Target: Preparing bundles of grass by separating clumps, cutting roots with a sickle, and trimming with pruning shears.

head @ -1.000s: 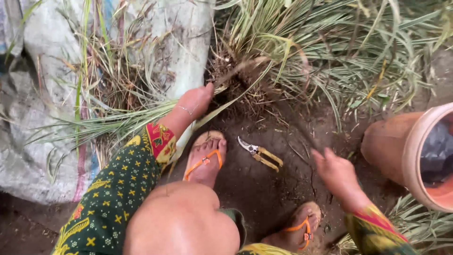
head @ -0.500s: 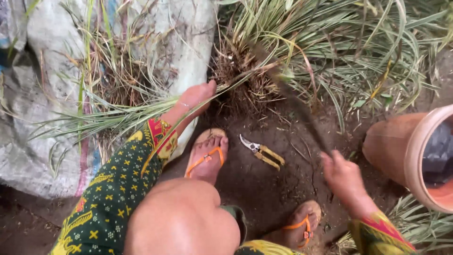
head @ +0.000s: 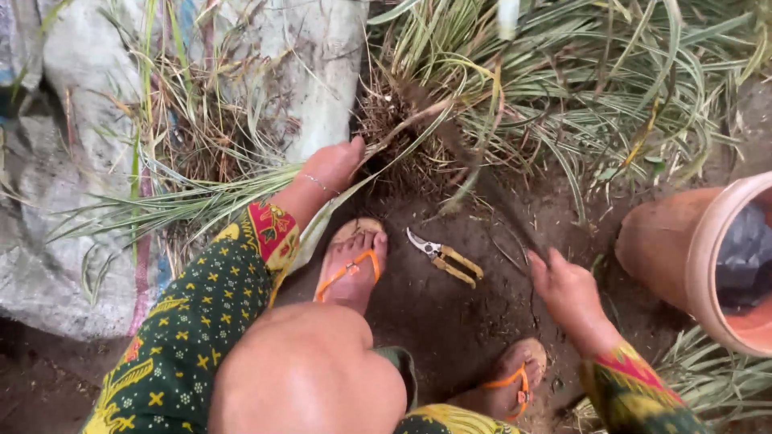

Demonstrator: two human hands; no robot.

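On bare soil, between sandalled feet, yellow-handled pruners [head: 444, 259] lay unused. Left hand [head: 334, 167] gripped root end of grass clump [head: 410, 128], leaves trailing over grey sack [head: 72, 161]. Right hand [head: 563, 285] closed round dark blurred tool, its end at clump base. Clump seemed partly loosened, roots exposed, not yet divided. Terracotta pot [head: 708, 257] lay tipped at right, unplanted.

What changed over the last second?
The right hand keeps swinging a dark blurred tool at the grass clump's roots, ending a little lower and left. The left hand still grips the clump. The pruning shears and clay pot stayed put.
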